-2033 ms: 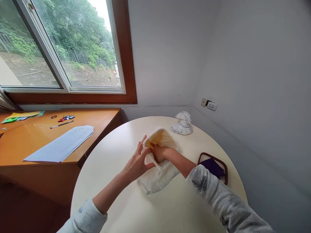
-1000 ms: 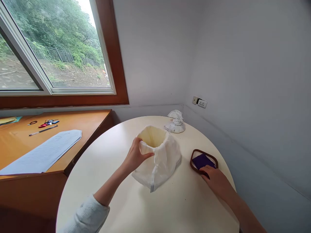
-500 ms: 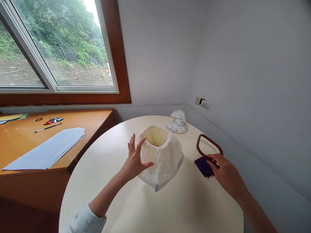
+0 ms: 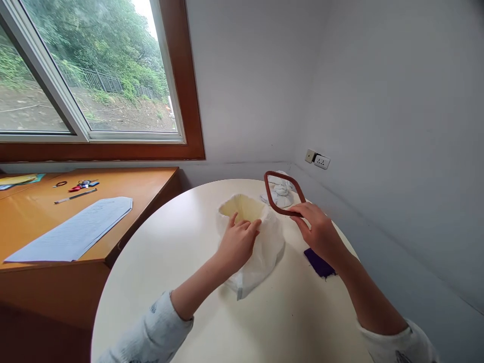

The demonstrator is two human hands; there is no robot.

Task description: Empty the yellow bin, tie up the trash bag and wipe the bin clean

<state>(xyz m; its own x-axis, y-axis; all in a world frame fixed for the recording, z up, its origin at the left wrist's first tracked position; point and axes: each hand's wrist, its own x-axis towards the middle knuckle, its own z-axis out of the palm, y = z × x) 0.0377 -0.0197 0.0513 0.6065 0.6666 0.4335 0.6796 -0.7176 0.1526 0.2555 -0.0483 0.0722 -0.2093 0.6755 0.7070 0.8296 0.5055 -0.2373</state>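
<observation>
Right hand (image 4: 319,229) clamps a brown frame (image 4: 280,208), left hand (image 4: 237,246) apart
Left is at the white bag's rim (image 4: 265,214); grip unclear.

From here I see an orange wooden desk (image 4: 124,184). On it, a thin dark pen (image 4: 76,196) lies between white paper sheets (image 4: 71,232) and small red-and-blue trinkets (image 4: 84,185). Green leafy trees (image 4: 102,48) stand outside the brown-framed glass window (image 4: 191,96).

Smooth brown frame (image 4: 268,193), thin crinkled white bag (image 4: 264,254), frayed purple cloth (image 4: 317,263), glossy tabletop (image 4: 170,237)
</observation>
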